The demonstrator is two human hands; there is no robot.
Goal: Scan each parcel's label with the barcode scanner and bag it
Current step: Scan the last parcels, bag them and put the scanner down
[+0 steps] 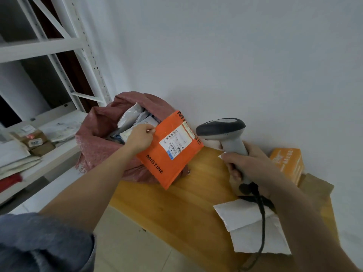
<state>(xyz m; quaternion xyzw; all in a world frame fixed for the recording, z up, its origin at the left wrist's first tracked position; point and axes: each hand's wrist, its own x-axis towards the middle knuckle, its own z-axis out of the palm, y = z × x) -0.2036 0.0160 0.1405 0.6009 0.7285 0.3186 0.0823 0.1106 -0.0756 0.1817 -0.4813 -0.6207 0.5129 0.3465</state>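
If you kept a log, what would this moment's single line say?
left hand: holds orange parcel at sack mouth | right hand: grips scanner | white parcel: on table

We see soft, even, fairly bright daylight; the wall [255, 55] carries only faint shadows. Wide-angle bending curves the shelf rack [59, 46] at 10 o'clock, and slight blur softens everything.

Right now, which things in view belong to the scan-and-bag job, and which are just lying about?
In use:
orange MISTINE padded mailer, pinched by the left hand
grey handheld barcode scanner, gripped by the right hand
pink woven sack holding parcels

Lying about:
white poly mailer
orange carton
white metal shelving
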